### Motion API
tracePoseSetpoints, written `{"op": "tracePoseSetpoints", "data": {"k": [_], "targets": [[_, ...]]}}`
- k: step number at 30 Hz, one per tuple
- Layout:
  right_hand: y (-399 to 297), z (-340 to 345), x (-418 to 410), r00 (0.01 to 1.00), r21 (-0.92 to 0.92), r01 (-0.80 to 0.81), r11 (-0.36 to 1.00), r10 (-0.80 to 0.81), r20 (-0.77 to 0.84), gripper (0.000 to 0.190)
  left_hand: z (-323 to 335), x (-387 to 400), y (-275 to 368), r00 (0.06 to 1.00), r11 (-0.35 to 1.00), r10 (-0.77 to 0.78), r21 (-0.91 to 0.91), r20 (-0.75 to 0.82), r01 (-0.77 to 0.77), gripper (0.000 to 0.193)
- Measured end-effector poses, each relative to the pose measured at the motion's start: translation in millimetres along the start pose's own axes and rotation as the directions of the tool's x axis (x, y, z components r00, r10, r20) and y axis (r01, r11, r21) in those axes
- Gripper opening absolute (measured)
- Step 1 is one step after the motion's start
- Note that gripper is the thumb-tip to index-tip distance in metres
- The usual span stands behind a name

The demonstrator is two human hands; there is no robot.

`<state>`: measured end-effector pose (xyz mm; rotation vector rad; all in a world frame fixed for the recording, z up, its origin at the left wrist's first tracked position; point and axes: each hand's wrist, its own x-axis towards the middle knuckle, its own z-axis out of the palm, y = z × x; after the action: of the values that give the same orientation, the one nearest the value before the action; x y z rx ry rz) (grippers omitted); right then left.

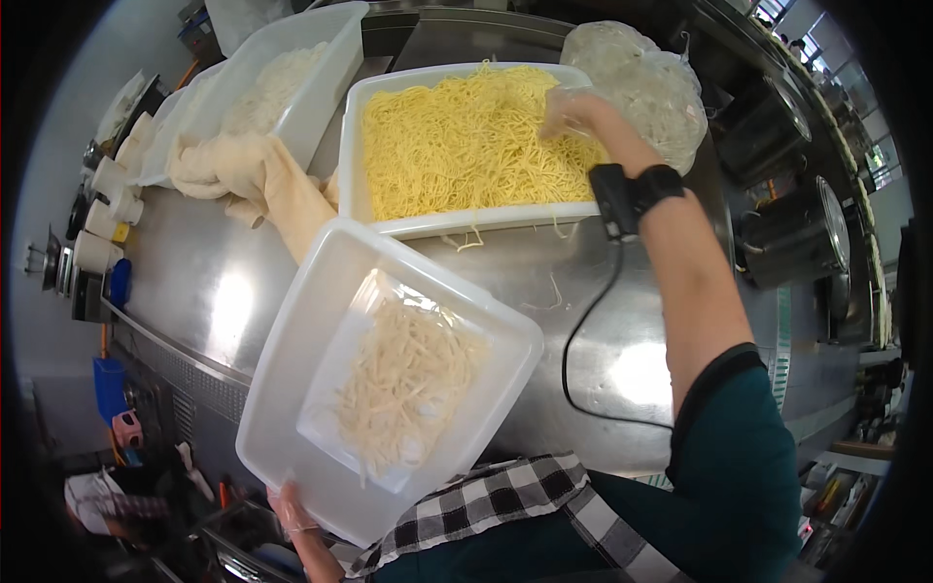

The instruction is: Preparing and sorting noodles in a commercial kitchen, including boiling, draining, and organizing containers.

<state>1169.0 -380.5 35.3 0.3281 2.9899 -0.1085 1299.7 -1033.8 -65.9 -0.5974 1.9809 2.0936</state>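
Observation:
My left hand [289, 509], in a clear plastic glove, grips the near corner of a white plastic tub [280, 408]. That tub is tilted, its far end against the rim of a second tub, and flat white noodles [408, 379] lie in its bottom. My right hand [572, 115], also gloved, reaches into the right end of the second white tub [350, 160]. Thin yellow noodles [459, 146] fill it. The right fingers touch the noodles but are blurred and partly hidden, so their grip cannot be made out.
A steel worktable [219, 270] carries everything. A beige cloth [240, 175] lies beside another white tub [328, 95] holding pale noodles. A filled clear plastic bag [641, 87] sits at the back right. Large steel pots [791, 240] stand at right. A black cable [567, 350] hangs from my right wrist.

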Motion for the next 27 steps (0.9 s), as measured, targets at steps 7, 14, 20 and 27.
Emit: {"op": "tracePoseSetpoints", "data": {"k": [7,14,20,27], "targets": [[-71,54,-68,0.889,0.088,0.421,0.903,-0.392,-0.236,0.044,-10,1,-4,0.999,1.0,0.021,0.01,-0.032,-0.02,0.052],[-94,71,-42,0.915,0.243,0.396,0.886,-0.404,-0.021,0.029,-6,5,-5,0.998,0.999,0.031,0.047,-0.06,-0.028,0.052],[-13,-1,-12,0.857,0.372,-0.093,0.924,0.264,-0.442,0.037,-8,0,3,0.999,0.997,-0.053,0.054,-0.011,0.053,0.052],[64,62,-78,0.832,0.491,-0.453,0.744,0.551,-0.067,0.056,-5,3,-3,0.996,0.996,0.046,0.086,-0.079,-0.039,0.055]]}}
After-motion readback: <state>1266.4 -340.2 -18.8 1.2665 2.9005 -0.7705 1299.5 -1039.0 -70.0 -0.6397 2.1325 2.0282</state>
